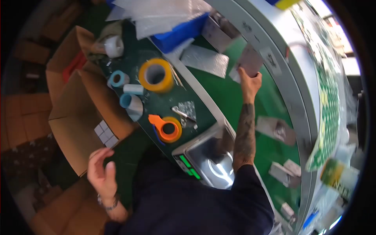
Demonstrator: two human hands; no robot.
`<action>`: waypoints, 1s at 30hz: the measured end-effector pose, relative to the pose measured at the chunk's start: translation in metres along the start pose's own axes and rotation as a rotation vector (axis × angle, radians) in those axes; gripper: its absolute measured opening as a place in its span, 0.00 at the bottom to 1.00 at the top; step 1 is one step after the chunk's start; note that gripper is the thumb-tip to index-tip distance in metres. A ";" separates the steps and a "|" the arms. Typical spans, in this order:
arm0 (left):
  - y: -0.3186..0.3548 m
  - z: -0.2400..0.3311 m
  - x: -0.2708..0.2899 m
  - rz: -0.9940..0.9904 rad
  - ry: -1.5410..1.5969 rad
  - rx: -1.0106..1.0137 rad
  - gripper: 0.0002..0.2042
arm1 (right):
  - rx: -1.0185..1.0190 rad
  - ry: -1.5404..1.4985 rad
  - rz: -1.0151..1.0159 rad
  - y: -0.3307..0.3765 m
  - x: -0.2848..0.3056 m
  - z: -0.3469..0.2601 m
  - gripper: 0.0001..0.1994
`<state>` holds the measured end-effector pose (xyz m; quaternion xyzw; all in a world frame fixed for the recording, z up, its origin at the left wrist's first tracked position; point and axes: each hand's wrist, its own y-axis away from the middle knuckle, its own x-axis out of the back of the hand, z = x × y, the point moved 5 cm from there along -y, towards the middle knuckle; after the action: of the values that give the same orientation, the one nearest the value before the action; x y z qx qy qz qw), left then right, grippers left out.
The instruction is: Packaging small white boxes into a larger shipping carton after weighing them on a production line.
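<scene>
My right hand point(249, 80) reaches out over the green belt, its fingers and thumb closed on the near end of a flat greyish packet point(251, 58). The packet is blurred, so its exact kind does not show. A clear bubble-wrap pouch point(205, 59) lies just left of it. My left hand point(102, 172) is raised with nothing in it, fingers curved and thumb apart. It is beside an open cardboard box point(72, 131), in which several small white boxes point(105, 133) sit together.
A digital scale point(205, 156) stands under my right forearm. Yellow tape point(155, 75), an orange tape dispenser point(166, 128) and a pen point(183, 114) lie on the dark green bench. A blue bin point(180, 33) holds clear bags. Small packs point(284, 170) lie along the belt beside a grey rail point(288, 82).
</scene>
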<state>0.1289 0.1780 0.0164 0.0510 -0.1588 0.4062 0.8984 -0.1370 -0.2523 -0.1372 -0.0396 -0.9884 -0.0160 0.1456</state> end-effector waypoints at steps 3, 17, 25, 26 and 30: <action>-0.022 0.000 -0.075 -0.353 0.207 -0.015 0.25 | 0.146 0.154 0.134 0.091 0.037 -0.016 0.33; 0.004 -0.002 -0.119 -0.921 0.603 -0.235 0.50 | 0.142 -0.282 -0.195 0.392 0.055 -0.090 0.33; -0.030 -0.007 -0.094 -0.668 0.685 -0.247 0.55 | 0.147 -0.151 -0.212 0.226 0.051 -0.058 0.16; -0.034 -0.009 -0.089 -0.611 0.614 -0.273 0.55 | 0.130 -0.179 -0.198 0.196 0.043 -0.047 0.15; -0.048 -0.018 -0.069 -0.508 0.009 -0.351 0.56 | 0.156 -0.131 -0.270 0.063 0.000 0.004 0.15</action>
<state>0.1262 0.1008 -0.0215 -0.0685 -0.2048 0.1352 0.9670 -0.1331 -0.1898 -0.1399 0.1039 -0.9904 0.0441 0.0799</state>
